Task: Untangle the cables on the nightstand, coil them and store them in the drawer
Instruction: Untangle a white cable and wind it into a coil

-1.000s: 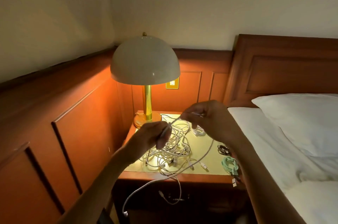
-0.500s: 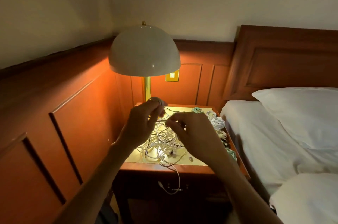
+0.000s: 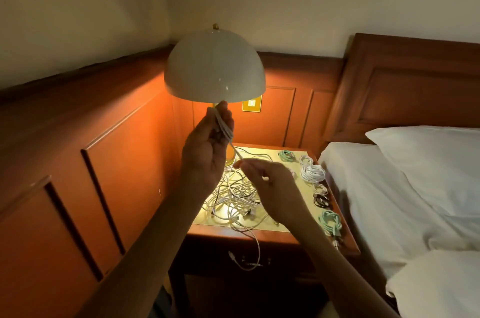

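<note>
Left hand [image 3: 207, 146]: up beneath the lamp [image 3: 215, 68] shade, fingers curled round several loops of white cable [image 3: 224, 130].
Right hand [image 3: 270, 182]: lower and blurred, at the strand trailing down; whether it pinches that strand cannot be told.
Tangle [image 3: 233, 198]: white cables heaped mid-worktop [image 3: 215, 235], one end dangling over the drawer [image 3: 280, 263], apparently shut.
Coiled, bed side: back green coil [image 3: 287, 155], white coil [image 3: 311, 172], black coil [image 3: 320, 200], front green coil [image 3: 330, 221]; a fifth looks possible.
Handling: likely light, limp, springy; best taken near a plug and drawn gently.

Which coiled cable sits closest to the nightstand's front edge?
The mint-green coil at the front right corner; the black coil and white coil lie behind it.
</note>
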A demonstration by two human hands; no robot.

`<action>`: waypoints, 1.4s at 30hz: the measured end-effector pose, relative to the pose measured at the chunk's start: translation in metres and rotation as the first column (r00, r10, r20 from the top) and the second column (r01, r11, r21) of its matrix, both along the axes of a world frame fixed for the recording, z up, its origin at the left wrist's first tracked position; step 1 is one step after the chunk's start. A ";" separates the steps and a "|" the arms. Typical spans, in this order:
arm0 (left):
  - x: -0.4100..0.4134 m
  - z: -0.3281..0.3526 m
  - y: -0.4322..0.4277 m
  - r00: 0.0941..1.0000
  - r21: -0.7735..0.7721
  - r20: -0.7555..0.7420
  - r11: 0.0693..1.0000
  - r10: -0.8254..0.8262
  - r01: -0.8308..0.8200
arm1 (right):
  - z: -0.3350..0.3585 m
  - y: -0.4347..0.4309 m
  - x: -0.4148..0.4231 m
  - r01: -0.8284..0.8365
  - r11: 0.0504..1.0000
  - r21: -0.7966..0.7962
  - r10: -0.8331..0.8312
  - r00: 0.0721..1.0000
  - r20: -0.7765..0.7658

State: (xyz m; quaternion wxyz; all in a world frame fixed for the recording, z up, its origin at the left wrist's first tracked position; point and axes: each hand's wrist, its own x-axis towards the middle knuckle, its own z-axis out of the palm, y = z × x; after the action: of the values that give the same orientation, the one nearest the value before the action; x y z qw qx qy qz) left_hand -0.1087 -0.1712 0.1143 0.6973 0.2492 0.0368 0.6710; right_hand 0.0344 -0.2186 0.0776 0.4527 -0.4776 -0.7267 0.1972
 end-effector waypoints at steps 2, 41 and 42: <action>0.003 -0.011 0.015 0.634 0.365 -0.446 0.775 0.631 -0.515 | -0.006 0.000 0.001 -0.003 1.000 0.002 0.003 0.994 0.113; 0.016 -0.069 0.031 0.016 0.830 -0.526 0.509 0.850 0.230 | 0.000 0.027 0.045 -0.024 0.996 0.081 -0.009 0.921 0.389; 0.017 -0.070 0.028 0.039 0.807 -0.565 0.541 0.824 0.237 | 0.000 0.028 0.047 -0.036 0.996 0.081 0.002 0.923 0.384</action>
State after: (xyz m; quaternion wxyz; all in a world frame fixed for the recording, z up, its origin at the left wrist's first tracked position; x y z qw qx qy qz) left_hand -0.0914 -0.1435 0.0446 0.1214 0.8588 0.2600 0.4244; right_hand 0.0811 -0.1907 0.0780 0.3202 -0.4797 -0.8137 0.0728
